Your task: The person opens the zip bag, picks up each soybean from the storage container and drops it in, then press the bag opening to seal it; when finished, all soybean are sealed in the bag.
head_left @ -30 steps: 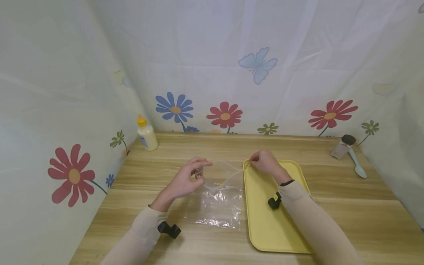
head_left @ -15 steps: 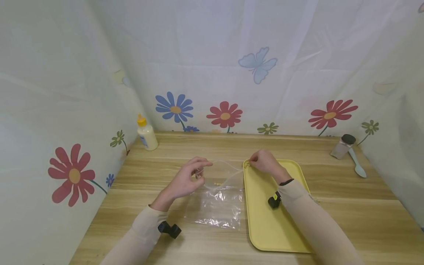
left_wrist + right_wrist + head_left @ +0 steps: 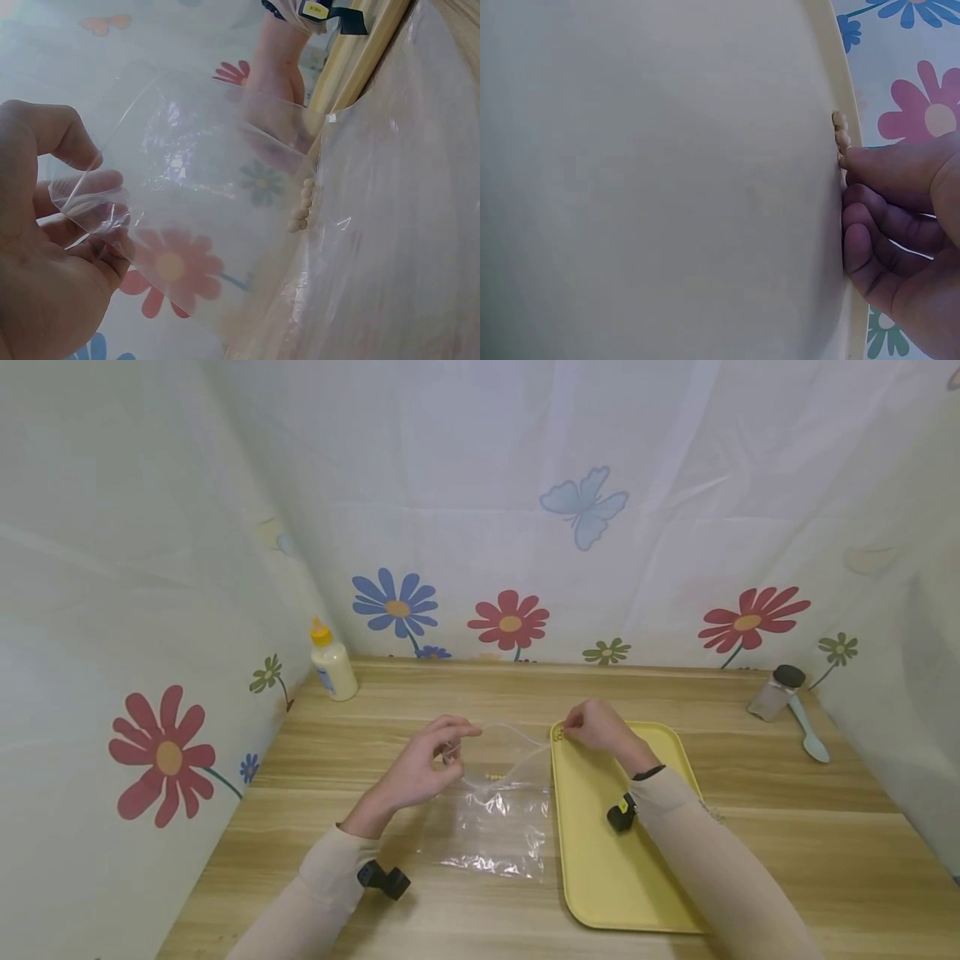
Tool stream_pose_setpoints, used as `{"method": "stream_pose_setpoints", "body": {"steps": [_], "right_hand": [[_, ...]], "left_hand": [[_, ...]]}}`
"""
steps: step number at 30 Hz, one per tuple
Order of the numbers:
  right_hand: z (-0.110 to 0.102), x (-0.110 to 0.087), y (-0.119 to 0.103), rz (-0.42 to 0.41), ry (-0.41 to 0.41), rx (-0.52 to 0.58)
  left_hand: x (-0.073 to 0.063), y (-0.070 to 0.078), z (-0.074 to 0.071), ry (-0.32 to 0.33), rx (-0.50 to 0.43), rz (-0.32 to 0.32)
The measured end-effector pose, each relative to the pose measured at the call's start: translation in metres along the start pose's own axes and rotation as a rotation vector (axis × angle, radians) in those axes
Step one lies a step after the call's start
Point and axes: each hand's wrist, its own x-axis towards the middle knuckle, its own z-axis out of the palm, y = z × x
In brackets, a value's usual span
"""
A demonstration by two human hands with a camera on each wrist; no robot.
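My left hand [image 3: 423, 764] holds up the rim of a clear plastic zip bag [image 3: 487, 835], its mouth spread wide. In the left wrist view the thumb and curled fingers grip a fold of the film. Several small round tan beans [image 3: 300, 214] show in a short row through the bag. At the far left corner of the yellow tray [image 3: 600, 885], my right hand [image 3: 600, 727] has thumb and fingertips on another short row of beans [image 3: 841, 129]. The thumb covers the near end of that row in the right wrist view.
A white bottle with a yellow cap [image 3: 334, 668] stands at the back left. Toward the back right are a black-lidded jar [image 3: 774, 695] and a pale blue spoon [image 3: 810, 731]. A flowered curtain [image 3: 465, 527] closes off the table's back and sides.
The beans by my right fingertips have shifted slightly in the tray's corner. My left hand and the bag stay where they were.
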Motion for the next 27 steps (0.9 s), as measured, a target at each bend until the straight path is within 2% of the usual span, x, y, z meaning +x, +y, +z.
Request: {"method": "stream_pose_setpoints", "body": {"steps": [27], "right_hand": [[-0.0003,-0.0037,-0.0065,0.049,0.036,0.055]], "left_hand": [[-0.0006,0.0009,-0.0008,0.008,-0.014,-0.023]]}}
